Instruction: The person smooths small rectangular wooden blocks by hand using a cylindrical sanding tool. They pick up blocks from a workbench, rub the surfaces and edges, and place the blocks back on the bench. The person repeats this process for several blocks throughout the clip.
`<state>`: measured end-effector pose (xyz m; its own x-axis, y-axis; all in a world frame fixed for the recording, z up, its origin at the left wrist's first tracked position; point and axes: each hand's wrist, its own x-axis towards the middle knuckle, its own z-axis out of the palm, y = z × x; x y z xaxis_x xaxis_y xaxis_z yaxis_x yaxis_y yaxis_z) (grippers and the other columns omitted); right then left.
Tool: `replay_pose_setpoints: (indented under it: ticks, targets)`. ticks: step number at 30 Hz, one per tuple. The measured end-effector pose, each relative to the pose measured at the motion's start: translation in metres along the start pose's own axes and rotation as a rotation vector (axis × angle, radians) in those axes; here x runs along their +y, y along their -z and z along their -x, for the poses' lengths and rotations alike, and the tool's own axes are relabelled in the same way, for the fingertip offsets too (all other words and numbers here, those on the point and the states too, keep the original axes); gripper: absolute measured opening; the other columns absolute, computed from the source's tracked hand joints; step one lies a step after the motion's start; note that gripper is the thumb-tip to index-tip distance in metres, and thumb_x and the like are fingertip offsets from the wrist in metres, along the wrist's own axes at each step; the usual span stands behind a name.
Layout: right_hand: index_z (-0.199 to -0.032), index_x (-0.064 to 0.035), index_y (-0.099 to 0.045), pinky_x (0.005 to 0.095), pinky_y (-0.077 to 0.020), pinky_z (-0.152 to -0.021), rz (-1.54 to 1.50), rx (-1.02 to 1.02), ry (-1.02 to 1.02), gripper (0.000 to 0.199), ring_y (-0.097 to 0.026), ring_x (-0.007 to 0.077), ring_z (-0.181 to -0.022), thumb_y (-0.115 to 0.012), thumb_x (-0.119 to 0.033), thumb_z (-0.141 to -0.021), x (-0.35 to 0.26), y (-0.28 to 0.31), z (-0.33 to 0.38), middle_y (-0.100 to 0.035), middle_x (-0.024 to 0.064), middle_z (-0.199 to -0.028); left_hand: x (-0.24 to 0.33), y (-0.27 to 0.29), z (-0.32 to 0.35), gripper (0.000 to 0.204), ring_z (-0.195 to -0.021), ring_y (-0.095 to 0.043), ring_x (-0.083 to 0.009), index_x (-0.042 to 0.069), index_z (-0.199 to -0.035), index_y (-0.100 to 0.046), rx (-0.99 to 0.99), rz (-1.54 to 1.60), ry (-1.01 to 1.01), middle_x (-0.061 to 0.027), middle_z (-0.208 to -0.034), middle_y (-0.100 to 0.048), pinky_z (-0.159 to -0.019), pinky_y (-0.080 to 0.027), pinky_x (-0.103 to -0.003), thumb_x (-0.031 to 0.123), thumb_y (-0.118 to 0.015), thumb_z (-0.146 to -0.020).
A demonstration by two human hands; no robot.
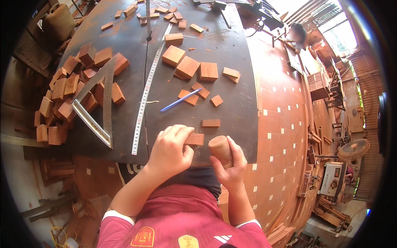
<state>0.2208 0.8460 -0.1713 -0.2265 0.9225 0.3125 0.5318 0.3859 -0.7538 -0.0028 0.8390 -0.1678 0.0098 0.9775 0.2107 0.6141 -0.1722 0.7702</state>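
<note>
My left hand [171, 146] is closed around a small reddish wooden block [194, 139] near the table's front edge. Beside it on the right, my right hand [231, 163] grips a round wooden cylinder [220, 149], tilted with its flat end up. The block and the cylinder are a small gap apart. Just beyond them lies another small block [211, 123]. A blue pen [181, 100] rests across a flat wooden piece [188, 97], and larger square blocks [187, 67] sit farther back.
A white measuring tape [145, 97] runs lengthwise along the dark table [128, 82]. At left, a triangular set square [108, 99] leans by a heap of wooden blocks [60, 89]. More offcuts [173, 16] lie at the far end. A fan [354, 149] stands on the right.
</note>
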Motion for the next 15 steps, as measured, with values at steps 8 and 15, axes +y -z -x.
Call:
replay_pose_setpoints:
  ticks: [8, 15]
  targets:
    - [-0.147, 0.0020, -0.059, 0.0426, -0.0589, -0.091, 0.000, -0.047, 0.109, 0.073, -0.072, 0.0379, -0.105, -0.089, -0.009, -0.081, 0.000, 0.000, -0.028, -0.070, 0.0232, -0.120, -0.025, -0.016, -0.004, 0.042, -0.102, -0.068, -0.0313, 0.007, -0.113, -0.072, -0.013, 0.075, -0.108, -0.0084, -0.104, -0.072, -0.093, -0.045, -0.043, 0.010, -0.089, -0.075]
    - [-0.148, 0.0065, -0.057, 0.0439, -0.0614, -0.084, 0.183, -0.079, 0.258, 0.073, -0.072, 0.0388, -0.100, -0.087, -0.011, -0.084, -0.021, -0.008, -0.016, -0.069, 0.0239, -0.117, -0.027, -0.025, 0.000, 0.039, -0.095, -0.064, -0.0310, 0.009, -0.111, -0.070, 0.067, 0.067, -0.113, -0.0073, -0.098, -0.067, -0.089, -0.043, -0.044, 0.008, -0.087, -0.076]
